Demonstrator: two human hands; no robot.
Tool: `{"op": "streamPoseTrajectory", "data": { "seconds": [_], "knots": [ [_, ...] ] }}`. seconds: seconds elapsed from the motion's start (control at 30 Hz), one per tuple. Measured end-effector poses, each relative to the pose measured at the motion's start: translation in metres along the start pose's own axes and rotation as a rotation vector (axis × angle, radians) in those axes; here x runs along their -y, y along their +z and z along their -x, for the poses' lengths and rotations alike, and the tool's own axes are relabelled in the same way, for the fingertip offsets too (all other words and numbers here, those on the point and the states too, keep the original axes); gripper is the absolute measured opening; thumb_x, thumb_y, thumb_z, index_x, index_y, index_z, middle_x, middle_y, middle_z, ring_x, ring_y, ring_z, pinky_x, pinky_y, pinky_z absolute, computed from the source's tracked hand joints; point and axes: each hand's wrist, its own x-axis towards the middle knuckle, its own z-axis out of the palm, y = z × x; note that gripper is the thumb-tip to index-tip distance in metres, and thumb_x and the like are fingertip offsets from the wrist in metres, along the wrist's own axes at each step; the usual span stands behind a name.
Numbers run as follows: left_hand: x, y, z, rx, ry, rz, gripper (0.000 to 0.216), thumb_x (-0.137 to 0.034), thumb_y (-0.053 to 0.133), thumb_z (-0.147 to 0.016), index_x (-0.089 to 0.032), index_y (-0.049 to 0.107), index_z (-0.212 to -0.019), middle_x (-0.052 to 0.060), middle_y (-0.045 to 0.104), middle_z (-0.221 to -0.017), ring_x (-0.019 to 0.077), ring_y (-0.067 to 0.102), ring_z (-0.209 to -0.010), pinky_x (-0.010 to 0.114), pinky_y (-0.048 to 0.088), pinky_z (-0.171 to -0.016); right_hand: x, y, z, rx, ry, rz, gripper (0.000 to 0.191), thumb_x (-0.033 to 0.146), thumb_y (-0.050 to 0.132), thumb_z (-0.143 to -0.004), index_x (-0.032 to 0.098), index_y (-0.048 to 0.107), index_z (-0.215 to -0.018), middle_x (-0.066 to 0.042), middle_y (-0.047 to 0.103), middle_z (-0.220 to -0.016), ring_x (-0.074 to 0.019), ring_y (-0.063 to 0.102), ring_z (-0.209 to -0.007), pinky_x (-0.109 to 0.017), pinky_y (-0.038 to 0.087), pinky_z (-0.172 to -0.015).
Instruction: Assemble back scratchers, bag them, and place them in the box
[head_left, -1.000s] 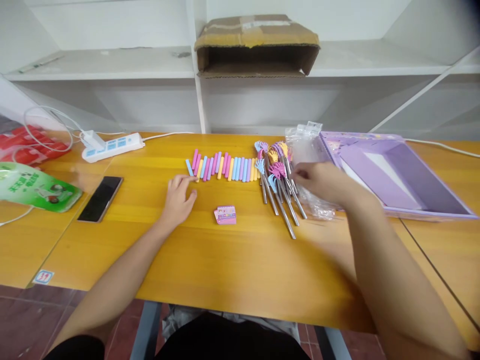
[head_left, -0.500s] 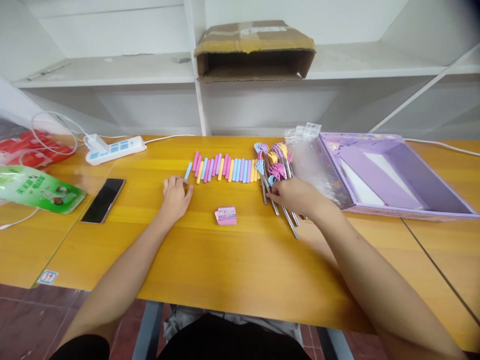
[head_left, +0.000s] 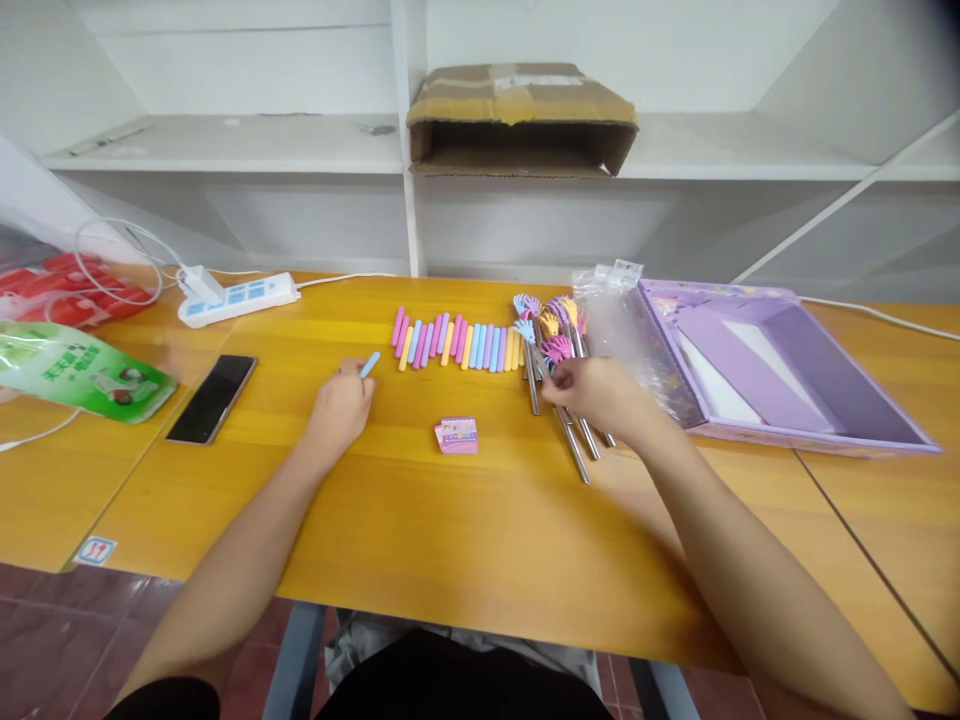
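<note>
My left hand [head_left: 341, 405] is closed on a light blue stick [head_left: 370, 364], whose end sticks out past the fingers. To its right lies a row of short pastel sticks [head_left: 457, 342] in pink, purple, yellow and blue. My right hand [head_left: 596, 392] is closed, thumb and fingertips pinching a slim metal-rod back scratcher [head_left: 541, 362] at the front of the pile. That pile of back scratchers [head_left: 556, 348] has small hand-shaped heads in blue, pink, purple and yellow. Its metal rods point toward me. My palm hides part of the pile.
Small purple printed cards [head_left: 456, 436] lie in front of the row. Clear plastic bags [head_left: 619, 330] rest against an open purple box [head_left: 892, 400] at right. A phone [head_left: 211, 398], power strip [head_left: 240, 298] and green pouch [head_left: 97, 375] are at left. A cardboard box [head_left: 525, 95] sits on the shelf.
My left hand has picked up the light blue stick from the row's left end and drawn it slightly left. My right hand has stayed at the pile.
</note>
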Motion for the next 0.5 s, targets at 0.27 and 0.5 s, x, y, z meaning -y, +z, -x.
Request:
{"op": "streamPoseTrajectory", "data": {
  "seconds": [0.27, 0.5],
  "knots": [
    [-0.034, -0.008, 0.045, -0.038, 0.454, 0.364, 0.036, -0.039, 0.036, -0.115, -0.019, 0.063, -0.124, 0.005, 0.070, -0.092, 0.0212, 0.066, -0.080, 0.032, 0.051, -0.075, 0.001, 0.026, 0.055, -0.028, -0.070, -1.038, 0.034, 0.051, 0.076, -0.090, 0.022, 0.059, -0.088, 0.010, 0.046, -0.049, -0.0073, 0.033, -0.037, -0.024, 0.023, -0.041],
    [-0.052, 0.012, 0.064, 0.101, 0.859, 0.368, 0.029, -0.030, 0.038, -0.115, -0.018, 0.061, -0.129, 0.010, 0.070, -0.115, 0.0229, 0.070, -0.104, 0.037, 0.057, -0.093, 0.004, 0.063, 0.088, -0.079, -0.110, -1.561, 0.022, 0.045, 0.068, -0.099, 0.024, 0.065, -0.099, 0.007, 0.050, -0.060, -0.0087, 0.037, -0.045, -0.026, 0.025, -0.050]
  ]
}}
